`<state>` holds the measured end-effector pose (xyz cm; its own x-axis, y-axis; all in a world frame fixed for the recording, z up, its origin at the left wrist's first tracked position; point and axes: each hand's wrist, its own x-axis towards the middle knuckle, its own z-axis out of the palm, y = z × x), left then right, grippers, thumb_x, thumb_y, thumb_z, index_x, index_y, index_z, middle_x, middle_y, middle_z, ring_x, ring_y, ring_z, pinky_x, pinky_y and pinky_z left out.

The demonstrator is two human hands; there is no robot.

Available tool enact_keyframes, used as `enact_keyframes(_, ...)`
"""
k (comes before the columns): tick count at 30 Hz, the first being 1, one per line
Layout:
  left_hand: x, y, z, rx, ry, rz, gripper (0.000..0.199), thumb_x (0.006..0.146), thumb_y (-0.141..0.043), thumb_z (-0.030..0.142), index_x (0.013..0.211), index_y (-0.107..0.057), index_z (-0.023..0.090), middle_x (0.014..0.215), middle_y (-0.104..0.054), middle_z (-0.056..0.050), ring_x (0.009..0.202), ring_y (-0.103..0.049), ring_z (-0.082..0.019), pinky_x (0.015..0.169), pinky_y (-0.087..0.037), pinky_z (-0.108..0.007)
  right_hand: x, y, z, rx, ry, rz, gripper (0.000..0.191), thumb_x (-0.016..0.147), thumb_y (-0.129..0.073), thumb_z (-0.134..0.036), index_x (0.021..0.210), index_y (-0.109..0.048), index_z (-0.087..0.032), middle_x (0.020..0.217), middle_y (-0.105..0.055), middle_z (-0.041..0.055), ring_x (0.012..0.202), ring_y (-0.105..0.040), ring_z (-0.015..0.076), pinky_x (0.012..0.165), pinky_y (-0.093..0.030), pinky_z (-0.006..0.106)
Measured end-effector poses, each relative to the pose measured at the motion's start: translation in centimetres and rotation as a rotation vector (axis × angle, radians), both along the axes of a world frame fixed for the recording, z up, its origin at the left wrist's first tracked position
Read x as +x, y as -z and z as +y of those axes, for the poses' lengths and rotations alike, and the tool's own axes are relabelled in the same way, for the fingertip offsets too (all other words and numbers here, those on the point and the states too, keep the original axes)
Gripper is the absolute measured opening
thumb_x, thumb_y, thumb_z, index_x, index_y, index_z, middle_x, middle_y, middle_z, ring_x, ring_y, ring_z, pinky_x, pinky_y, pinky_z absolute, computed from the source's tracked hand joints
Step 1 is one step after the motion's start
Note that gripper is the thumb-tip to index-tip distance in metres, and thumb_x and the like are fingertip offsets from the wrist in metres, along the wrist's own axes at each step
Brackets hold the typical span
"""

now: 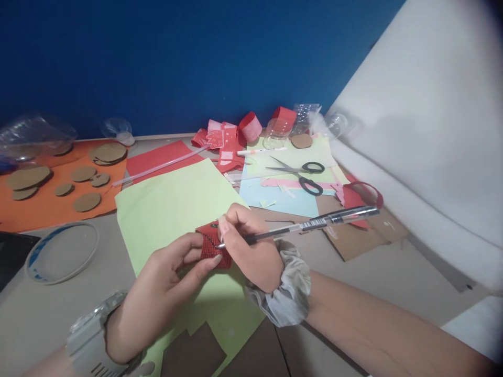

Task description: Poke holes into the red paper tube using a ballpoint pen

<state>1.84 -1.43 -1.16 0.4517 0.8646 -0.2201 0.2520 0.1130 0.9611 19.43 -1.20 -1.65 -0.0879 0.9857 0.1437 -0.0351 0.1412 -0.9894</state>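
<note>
My left hand (173,272) is closed on a small red paper piece (210,251) covered with dark drawn lines, its thumb along the near edge. Pinched in my right hand (251,243) is a clear-barrelled pen (310,225), which slants up to the right. The pen's tip meets the lined face of the red piece, or lies very close to it. Part of the red piece is hidden behind my fingers. Both hands are over a light green sheet of paper (168,199) with a cut-out near edge.
Black-handled scissors (301,170) lie open beyond my right hand on coloured paper. Several cardboard discs (87,202) sit on orange paper (23,209) at left, near a tape ring (94,246). Red paper rings (250,127) and clear plastic pieces stand by the blue wall (196,63).
</note>
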Motion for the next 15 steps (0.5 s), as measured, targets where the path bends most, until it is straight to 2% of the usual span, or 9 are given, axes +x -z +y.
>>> enact_keyframes(5,-0.03,-0.09,-0.1,-0.019,0.012,0.002,0.021,0.1,-0.066,0.042,0.102,-0.068,0.021,0.101,-0.083,-0.003,0.096,-0.078,-0.018,0.083,-0.058,-0.019,0.0,-0.06,-0.06,-0.017,0.019,-0.012,0.036,0.097,-0.055,-0.031,0.067,-0.036,-0.027,0.062,-0.034,-0.003,0.058,-0.034,0.0181,0.054,-0.031,0.034)
enact_keyframes(10,-0.12,0.05,-0.15,-0.041,-0.003,0.03,0.024,0.098,-0.068,0.046,0.103,-0.07,0.022,0.098,-0.084,-0.002,0.094,-0.078,-0.018,0.081,-0.058,-0.018,0.07,-0.44,-0.19,-0.055,0.017,-0.081,0.035,0.1,-0.05,-0.03,0.069,-0.037,-0.027,0.062,-0.036,-0.0031,0.057,-0.035,0.0164,0.055,-0.033,0.032)
enact_keyframes(15,-0.23,0.52,0.02,-0.028,-0.012,0.079,0.025,0.096,-0.069,0.048,0.098,-0.07,0.023,0.094,-0.084,-0.001,0.087,-0.078,-0.017,0.075,-0.057,-0.017,0.12,-0.18,-0.26,-0.053,0.028,-0.062,0.034,0.101,-0.05,-0.03,0.07,-0.036,-0.026,0.062,-0.036,-0.0035,0.058,-0.035,0.0161,0.054,-0.032,0.032)
